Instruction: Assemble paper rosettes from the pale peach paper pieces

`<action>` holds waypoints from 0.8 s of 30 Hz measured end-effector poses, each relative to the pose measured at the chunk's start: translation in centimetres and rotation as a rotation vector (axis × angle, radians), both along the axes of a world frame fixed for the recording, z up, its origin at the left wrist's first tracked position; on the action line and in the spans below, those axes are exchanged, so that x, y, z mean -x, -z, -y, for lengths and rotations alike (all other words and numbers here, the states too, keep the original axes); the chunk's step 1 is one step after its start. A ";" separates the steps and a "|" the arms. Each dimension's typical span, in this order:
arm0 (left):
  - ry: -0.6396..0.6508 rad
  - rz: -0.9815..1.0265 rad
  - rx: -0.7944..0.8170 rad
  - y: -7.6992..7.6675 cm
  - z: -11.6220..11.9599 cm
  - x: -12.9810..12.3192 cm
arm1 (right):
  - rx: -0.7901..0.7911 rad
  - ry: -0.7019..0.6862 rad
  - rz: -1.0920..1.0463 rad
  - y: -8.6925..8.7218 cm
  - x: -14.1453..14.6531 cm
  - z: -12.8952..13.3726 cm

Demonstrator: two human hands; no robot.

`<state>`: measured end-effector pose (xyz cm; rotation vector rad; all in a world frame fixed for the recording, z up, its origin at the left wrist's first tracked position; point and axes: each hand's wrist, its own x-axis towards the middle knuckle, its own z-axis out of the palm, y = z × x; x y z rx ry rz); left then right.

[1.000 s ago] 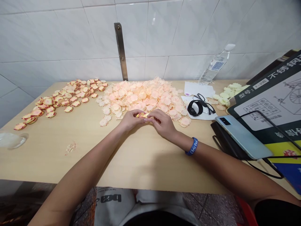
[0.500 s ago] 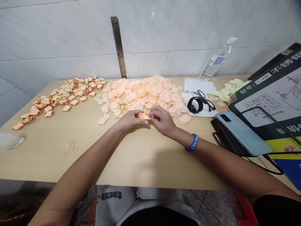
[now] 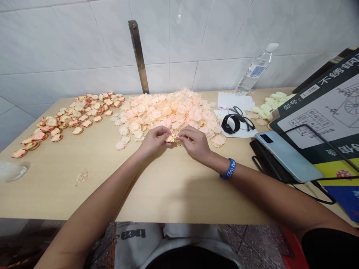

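Between my hands, just in front of the big heap, is a small frilly flower piece point(image 3: 171, 138), yellowish with red-tipped edges. My left hand point(image 3: 153, 142) grips its left side between thumb and fingers. At its right edge my right hand point(image 3: 196, 144) is closed in a pinch; the exact bit between those fingertips is too small to make out. Behind them rises a heap of pale pink, frilled petal discs point(image 3: 168, 108). Farther left lie many thicker flower stacks point(image 3: 74, 114) with red edges, like the one I hold.
A water bottle point(image 3: 256, 71), a black watch point(image 3: 230, 124) and glasses point(image 3: 246, 122) stand or lie at the back right. Nearer are a phone point(image 3: 291, 157), cables and a large printed box point(image 3: 325, 116). Small scraps point(image 3: 82, 176) and a clear cup point(image 3: 14, 171) are at left.
The flower piece has turned between my fingers and shows more of its frilled side. My left thumb has pulled back and up. The view has shifted slightly.
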<state>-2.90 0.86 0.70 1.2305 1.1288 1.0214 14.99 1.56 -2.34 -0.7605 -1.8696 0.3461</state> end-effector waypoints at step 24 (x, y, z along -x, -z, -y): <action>0.149 -0.032 0.064 0.8 0.1 0.0 | -0.074 0.012 0.110 0.5 -0.3 -0.1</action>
